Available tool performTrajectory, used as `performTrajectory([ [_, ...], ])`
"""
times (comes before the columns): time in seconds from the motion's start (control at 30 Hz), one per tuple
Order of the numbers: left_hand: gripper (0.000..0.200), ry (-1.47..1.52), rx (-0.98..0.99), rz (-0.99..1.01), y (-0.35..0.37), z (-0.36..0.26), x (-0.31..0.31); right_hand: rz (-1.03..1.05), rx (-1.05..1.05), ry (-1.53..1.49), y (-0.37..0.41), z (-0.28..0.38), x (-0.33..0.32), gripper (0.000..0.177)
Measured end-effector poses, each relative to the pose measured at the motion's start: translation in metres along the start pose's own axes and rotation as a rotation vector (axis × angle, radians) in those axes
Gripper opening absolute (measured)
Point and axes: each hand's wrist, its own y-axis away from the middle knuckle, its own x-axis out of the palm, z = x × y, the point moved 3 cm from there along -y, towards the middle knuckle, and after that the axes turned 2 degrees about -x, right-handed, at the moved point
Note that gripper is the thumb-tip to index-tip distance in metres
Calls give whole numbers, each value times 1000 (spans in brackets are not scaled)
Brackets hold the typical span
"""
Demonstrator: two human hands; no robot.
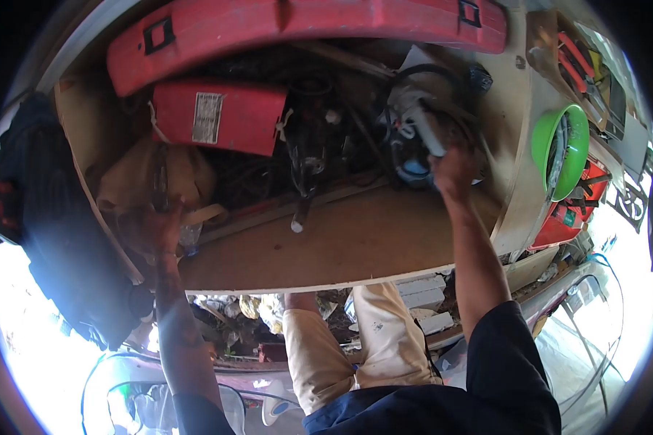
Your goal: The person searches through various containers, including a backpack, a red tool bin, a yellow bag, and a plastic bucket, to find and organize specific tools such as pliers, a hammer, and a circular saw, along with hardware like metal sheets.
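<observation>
In the head view, my right hand [456,172] is closed round the pale grey handle of a power tool [422,129], which stands on the right side of a wooden box. A dark cable loops over the tool's top. On the left, my left hand [163,226] is in shadow at a tan bag [127,180], fingers curled in at the lower end of a dark, slim piece [160,181]. I cannot tell what those fingers hold. Between my hands lies a dark tool [308,156] with a pale tip, below a red box [221,116] bearing a white label.
A long red case [305,20] lies across the back of the wooden box [341,250]. Right of it stand a green bowl [575,152] and a red tray [559,228] with tools. A dark bag [58,225] hangs along the left side. Rubble lies below the front edge.
</observation>
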Motion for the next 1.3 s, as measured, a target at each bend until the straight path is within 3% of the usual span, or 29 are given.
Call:
performTrajectory([
  [0.2,96,69,-38,37,3,-2,1,5,319,-130,-17,-35,-17,37],
  [0.4,93,134,-75,97,4,0,-5,-8,230,70,-62,-22,-31,32],
  [0.5,85,182,-17,31,3,11,6,53,255,151,-91,-49,-37,32],
  [0.57,86,257,-3,-9,-1,11,9,-10,243,281,-97,-59,-41,33],
  [0.8,86,328,-50,73,2,4,4,57,321,271,-103,-59,-31,32],
  [0.9,76,383,12,-6,-1,9,6,54,313,248,-97,-54,-27,34],
  [1.0,71,321,17,56,0,7,-1,81,359,148,-87,-47,-23,36],
  [1.1,57,261,109,40,6,-6,-15,-55,413,78,-59,-40,-17,45],
  [1.17,51,349,100,96,12,-11,-24,-430,151,85,-41,-36,3,49],
  [1.23,49,346,72,140,18,-13,-28,-388,-24,-246,28,36,-27,52],
  [1.3,47,347,67,198,28,-11,-25,-51,-110,-347,103,89,-61,40],
])
